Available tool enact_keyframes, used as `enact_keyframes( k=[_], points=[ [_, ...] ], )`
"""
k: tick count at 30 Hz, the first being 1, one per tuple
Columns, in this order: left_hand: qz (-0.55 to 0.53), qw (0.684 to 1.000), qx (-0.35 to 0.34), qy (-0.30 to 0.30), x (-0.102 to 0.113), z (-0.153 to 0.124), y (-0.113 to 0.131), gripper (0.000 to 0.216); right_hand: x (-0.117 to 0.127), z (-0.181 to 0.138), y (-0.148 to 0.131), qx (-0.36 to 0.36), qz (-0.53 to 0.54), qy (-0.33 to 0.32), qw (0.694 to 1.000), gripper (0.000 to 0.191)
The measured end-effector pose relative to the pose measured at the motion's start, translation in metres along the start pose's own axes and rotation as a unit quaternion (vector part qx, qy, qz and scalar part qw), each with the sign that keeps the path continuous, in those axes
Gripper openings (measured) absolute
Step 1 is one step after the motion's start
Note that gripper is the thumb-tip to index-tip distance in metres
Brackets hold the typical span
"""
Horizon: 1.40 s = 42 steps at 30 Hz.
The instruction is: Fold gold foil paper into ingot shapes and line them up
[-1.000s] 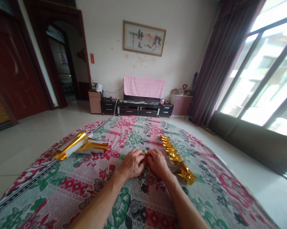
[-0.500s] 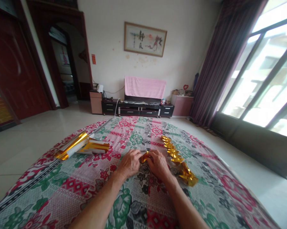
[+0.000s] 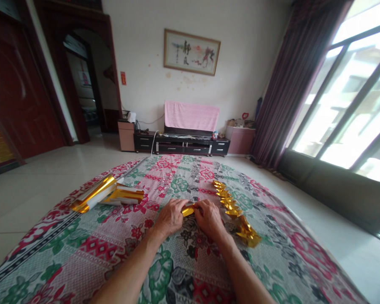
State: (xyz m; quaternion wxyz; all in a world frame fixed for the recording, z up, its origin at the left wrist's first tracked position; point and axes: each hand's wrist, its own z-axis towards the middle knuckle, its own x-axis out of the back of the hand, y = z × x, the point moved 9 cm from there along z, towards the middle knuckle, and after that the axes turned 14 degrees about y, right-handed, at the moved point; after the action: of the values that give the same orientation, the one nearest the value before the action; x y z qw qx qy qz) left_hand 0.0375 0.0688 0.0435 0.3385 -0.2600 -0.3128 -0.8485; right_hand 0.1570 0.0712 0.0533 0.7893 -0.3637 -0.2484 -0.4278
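A small folded piece of gold foil paper [image 3: 187, 210] is stretched between my two hands, just above the patterned cloth. My left hand [image 3: 171, 217] pinches its left end, fingers curled. At the other end, my right hand [image 3: 208, 216] has its fingers closed on the same paper. Right of my right hand runs a row of folded gold paper pieces [image 3: 227, 199], with a larger gold cluster [image 3: 248, 233] at its near end. Over on the left lie loose curled sheets of gold and white foil paper [image 3: 123, 196].
The flowered cloth [image 3: 164, 270] covers the rounded surface under my hands. Beyond it stand a low black cabinet [image 3: 183, 148] and a screen under a pink towel [image 3: 191, 115]. A purple curtain [image 3: 299, 80] hangs beside the window at right.
The gold paper between my hands now shows as a longer, flatter strip, where before it was a small bunched piece. Both hands stay in nearly the same place.
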Motion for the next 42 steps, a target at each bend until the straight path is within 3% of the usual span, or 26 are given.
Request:
enact_keyframes(
  k=[11, 15, 28, 38, 42],
  points=[
    [-0.03, 0.999, 0.021, -0.011, -0.005, -0.001, -0.009, 0.054, 0.001, -0.001, -0.004, 0.023, 0.018, 0.018, 0.999, 0.016],
    [-0.022, 1.0, 0.016, -0.009, -0.002, 0.0, -0.006, 0.053, -0.007, -0.002, -0.012, 0.053, 0.061, -0.003, 0.997, 0.03],
    [-0.023, 0.999, 0.033, -0.006, 0.001, 0.001, -0.004, 0.043, -0.014, -0.008, -0.02, 0.091, 0.063, -0.052, 0.993, 0.038],
    [-0.034, 0.998, 0.044, -0.005, -0.001, 0.0, -0.007, 0.043, -0.012, -0.008, -0.019, 0.07, 0.059, -0.035, 0.995, 0.024],
    [-0.037, 0.997, 0.06, -0.014, -0.001, -0.001, -0.009, 0.04, -0.011, -0.009, -0.022, 0.079, 0.063, -0.046, 0.994, 0.03]
  ],
)
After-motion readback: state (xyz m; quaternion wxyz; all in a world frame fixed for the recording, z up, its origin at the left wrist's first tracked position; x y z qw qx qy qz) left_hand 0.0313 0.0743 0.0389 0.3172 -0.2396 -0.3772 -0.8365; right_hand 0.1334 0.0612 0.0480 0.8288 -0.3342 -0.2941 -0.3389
